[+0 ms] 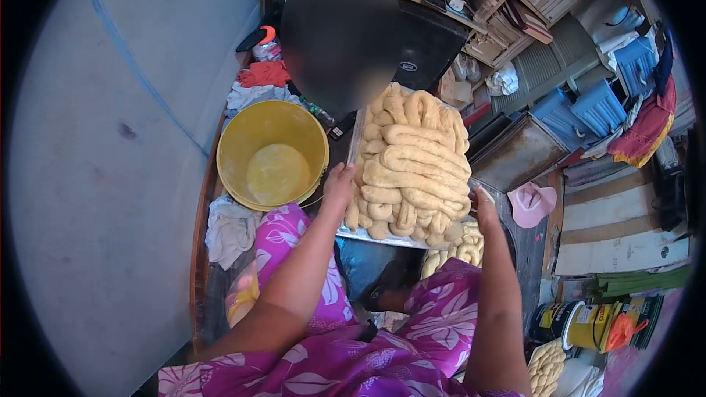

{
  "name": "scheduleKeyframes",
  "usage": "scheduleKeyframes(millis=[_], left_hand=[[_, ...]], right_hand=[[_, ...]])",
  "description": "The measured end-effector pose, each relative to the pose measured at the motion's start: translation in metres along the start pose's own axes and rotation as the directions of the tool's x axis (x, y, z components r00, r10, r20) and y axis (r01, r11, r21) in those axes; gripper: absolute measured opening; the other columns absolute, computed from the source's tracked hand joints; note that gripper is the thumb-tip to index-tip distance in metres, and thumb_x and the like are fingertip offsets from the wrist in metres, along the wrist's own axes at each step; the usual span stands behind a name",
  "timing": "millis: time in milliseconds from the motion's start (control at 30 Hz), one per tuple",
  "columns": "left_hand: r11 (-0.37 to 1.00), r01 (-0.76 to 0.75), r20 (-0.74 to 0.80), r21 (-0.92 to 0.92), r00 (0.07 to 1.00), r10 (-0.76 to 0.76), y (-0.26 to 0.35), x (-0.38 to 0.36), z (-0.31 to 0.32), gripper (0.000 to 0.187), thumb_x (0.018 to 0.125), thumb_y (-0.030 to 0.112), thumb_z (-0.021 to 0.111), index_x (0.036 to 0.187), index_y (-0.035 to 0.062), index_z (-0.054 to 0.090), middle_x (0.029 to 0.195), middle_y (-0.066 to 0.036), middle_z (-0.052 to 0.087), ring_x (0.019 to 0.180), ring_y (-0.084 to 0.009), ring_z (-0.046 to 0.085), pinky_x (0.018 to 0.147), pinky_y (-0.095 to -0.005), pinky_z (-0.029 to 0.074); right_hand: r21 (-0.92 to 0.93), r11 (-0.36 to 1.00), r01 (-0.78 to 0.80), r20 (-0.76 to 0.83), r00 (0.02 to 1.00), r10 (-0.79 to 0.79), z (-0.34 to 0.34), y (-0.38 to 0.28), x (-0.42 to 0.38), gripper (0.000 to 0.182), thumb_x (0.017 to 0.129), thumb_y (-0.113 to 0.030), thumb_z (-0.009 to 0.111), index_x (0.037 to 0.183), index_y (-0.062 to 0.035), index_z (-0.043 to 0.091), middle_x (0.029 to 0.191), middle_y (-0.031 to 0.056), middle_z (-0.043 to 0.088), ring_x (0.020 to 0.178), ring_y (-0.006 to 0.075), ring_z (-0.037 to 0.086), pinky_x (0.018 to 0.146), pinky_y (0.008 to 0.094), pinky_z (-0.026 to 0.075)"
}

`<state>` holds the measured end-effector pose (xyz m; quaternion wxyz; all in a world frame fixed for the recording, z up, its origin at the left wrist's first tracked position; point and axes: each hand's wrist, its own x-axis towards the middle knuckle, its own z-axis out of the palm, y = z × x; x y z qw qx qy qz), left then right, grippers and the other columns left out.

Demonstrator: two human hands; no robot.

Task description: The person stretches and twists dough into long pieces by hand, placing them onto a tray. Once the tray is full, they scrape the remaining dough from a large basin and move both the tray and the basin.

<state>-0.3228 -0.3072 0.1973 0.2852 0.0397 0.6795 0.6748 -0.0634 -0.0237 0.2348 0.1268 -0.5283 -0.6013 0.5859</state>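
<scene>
A metal tray [358,134] heaped with long twisted ropes of pale dough [419,165] is in front of me, above my knees. On its left edge my left hand [340,185] is closed, thumb near the dough. My right hand [482,203] grips the opposite side, its fingers partly hidden at the rim. The dough ropes lie in crossed layers, and most of the tray's surface is covered by them. Below, near my right knee, more braided dough [457,251] shows partly behind the tray and my clothing.
A yellow bucket [234,165] stands left of the tray, with cloths [230,229] beside it. A dark blurred patch hides the area beyond the tray. To the right are a pink cap [532,204], paint buckets [588,326] and more dough [546,369].
</scene>
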Motion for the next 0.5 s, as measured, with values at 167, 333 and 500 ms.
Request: scheduleKeyframes(millis=[167,333,500], left_hand=[[0.997,0.051,0.096,0.059,0.994,-0.056,0.013,0.002,-0.011,0.055,0.09,0.041,0.045,0.118,-0.0064,0.049,0.117,-0.017,0.053,0.106,-0.0233,0.05,0.092,-0.0329,0.038],[0.969,0.039,0.177,0.243,0.981,-0.084,0.025,0.03,-0.005,0.059,0.091,0.046,0.041,0.116,-0.0075,0.05,0.112,-0.019,0.056,0.102,-0.0252,0.053,0.089,-0.0345,0.04],[0.868,-0.044,0.009,0.495,0.999,0.046,0.024,0.063,0.015,0.058,0.091,0.046,0.038,0.109,-0.0069,0.052,0.107,-0.028,0.056,0.101,-0.0376,0.054,0.085,-0.0413,0.041]], right_hand=[[0.44,0.879,-0.185,0.278,0.959,0.063,0.022,0.02,0.056,0.057,0.091,-0.05,0.037,0.126,-0.0046,0.045,0.119,0.0121,0.055,0.105,0.0249,0.055,0.09,0.0366,0.043],[0.397,0.851,-0.343,0.452,0.88,0.144,0.035,-0.009,0.06,0.061,0.091,-0.054,0.034,0.128,-0.0058,0.044,0.123,0.0125,0.052,0.109,0.0259,0.053,0.092,0.0397,0.044],[0.388,0.863,-0.323,0.394,0.905,0.161,0.008,0.047,0.018,0.055,0.092,-0.049,0.036,0.125,-0.0061,0.047,0.118,0.0123,0.056,0.104,0.0262,0.056,0.089,0.04,0.046]])
